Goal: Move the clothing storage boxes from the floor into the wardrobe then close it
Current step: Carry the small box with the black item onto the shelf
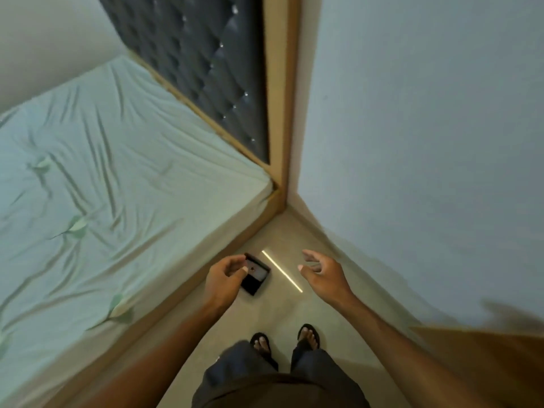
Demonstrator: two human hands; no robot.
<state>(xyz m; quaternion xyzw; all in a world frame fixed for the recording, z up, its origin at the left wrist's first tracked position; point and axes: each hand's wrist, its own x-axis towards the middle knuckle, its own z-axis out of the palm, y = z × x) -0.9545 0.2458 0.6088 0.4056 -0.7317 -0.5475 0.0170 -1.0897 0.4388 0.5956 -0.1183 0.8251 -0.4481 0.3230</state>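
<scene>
From the head camera, we're looking straight down a narrow strip of beige floor [273, 313], running between a bed [97, 184] on the left and a plain pale wall [426, 128] on the right. One bed, and it's wearing a wrinkled pale green sheet inside a light wooden frame, with a dark tufted headboard [206, 63] rising at the far end. A thin bright line of light [282, 271] is lying across the floor near the corner. At the lower right edge a brown wooden surface [482, 357] is blurring past; I cannot tell what it is.

One small dark box [256, 275] is sitting on the floor, close beside the bed frame, its top showing a pale panel. There's no writing I can read on it.

Two hands are reaching out over the floor. The left hand [225, 276] is hanging in front of the box with fingers curled narrow; whether it's touching the box I cannot tell. The right hand [322, 270] is spread wide, fingers apart, holding nothing. Down below, two feet [284, 340] in dark sandals are standing on the floor, with dark trousers above them.
</scene>
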